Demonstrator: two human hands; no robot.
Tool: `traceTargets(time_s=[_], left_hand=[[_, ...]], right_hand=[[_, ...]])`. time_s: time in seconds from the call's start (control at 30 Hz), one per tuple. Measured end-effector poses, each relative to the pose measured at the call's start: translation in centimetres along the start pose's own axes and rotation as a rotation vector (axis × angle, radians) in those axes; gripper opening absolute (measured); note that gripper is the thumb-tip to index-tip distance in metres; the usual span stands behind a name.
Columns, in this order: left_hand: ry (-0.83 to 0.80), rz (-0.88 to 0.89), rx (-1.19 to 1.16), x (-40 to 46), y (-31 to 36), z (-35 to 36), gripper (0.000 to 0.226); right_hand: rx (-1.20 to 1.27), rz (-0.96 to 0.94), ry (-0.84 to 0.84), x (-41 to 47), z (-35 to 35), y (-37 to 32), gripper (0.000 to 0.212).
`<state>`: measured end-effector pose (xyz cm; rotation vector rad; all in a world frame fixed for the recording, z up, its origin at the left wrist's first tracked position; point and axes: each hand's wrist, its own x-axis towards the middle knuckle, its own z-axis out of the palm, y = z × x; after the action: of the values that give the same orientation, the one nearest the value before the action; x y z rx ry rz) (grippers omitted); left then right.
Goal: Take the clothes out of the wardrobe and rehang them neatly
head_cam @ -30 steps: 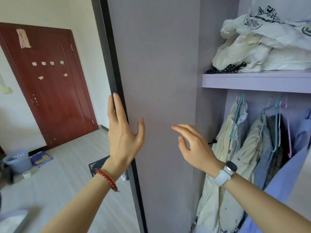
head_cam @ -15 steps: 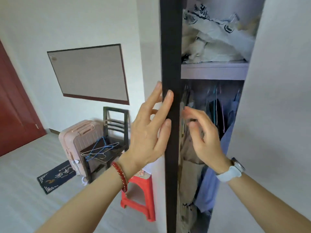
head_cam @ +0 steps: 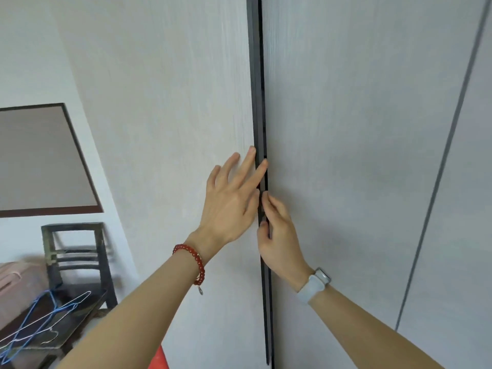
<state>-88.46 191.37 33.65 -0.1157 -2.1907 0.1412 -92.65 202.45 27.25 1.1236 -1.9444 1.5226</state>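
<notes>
The wardrobe shows only its pale doors: a left panel (head_cam: 173,102) and a right panel (head_cam: 359,129), meeting at a dark vertical edge strip (head_cam: 257,75). No clothes are visible; they are hidden behind the doors. My left hand (head_cam: 229,206), with a red bead bracelet, lies flat on the left panel with straight fingers, fingertips reaching the dark strip. My right hand (head_cam: 279,235), with a pale watch on its wrist, has its fingertips curled into the narrow gap at the strip, gripping the door's edge.
At lower left a dark wooden chair (head_cam: 72,251) carries several wire hangers (head_cam: 45,318), blue and white. A pink suitcase (head_cam: 13,283) stands beside it. A red stool (head_cam: 158,360) peeks in at the bottom. A framed board (head_cam: 40,161) hangs on the wall.
The door has swung from wide open to almost closed, hiding the hanging clothes and the shelf. Both hands followed its edge; my right hand came out from inside to the gap.
</notes>
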Motion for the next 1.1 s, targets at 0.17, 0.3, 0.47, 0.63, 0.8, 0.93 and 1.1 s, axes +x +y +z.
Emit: traceTargets(time_s=[0.17,0.3,0.47,0.63,0.8,0.93,1.1], left_hand=[[-0.026,0.103,0.162,2.4,-2.7,2.6,0.045],[-0.051,0.024,0.213,3.6,-4.1,5.0,0.056],[-0.037,-0.050,0.235,4.8,-5.1,7.4,0.056],[0.027,-0.030,0.268,4.8,-5.8,9.0,0.055],[0.066,-0.020,0.288,5.2,-6.5,9.8,0.055],[0.070,-0.011,0.315,5.2,-6.7,10.5,0.055],[0.088,-0.009,0.315,5.1,-7.1,10.8,0.056]], right_hand=[[0.090,0.087,-0.052,1.3,0.3,2.4,0.064],[0.097,0.134,-0.030,3.6,0.4,4.0,0.064],[0.049,0.176,-0.036,5.7,1.1,5.4,0.064],[0.020,0.139,-0.019,5.9,1.4,6.4,0.062],[-0.478,0.030,0.040,6.1,2.4,6.3,0.059],[-0.908,-0.075,0.040,6.4,1.0,8.0,0.056],[-0.505,0.028,0.026,6.6,-1.1,5.5,0.053]])
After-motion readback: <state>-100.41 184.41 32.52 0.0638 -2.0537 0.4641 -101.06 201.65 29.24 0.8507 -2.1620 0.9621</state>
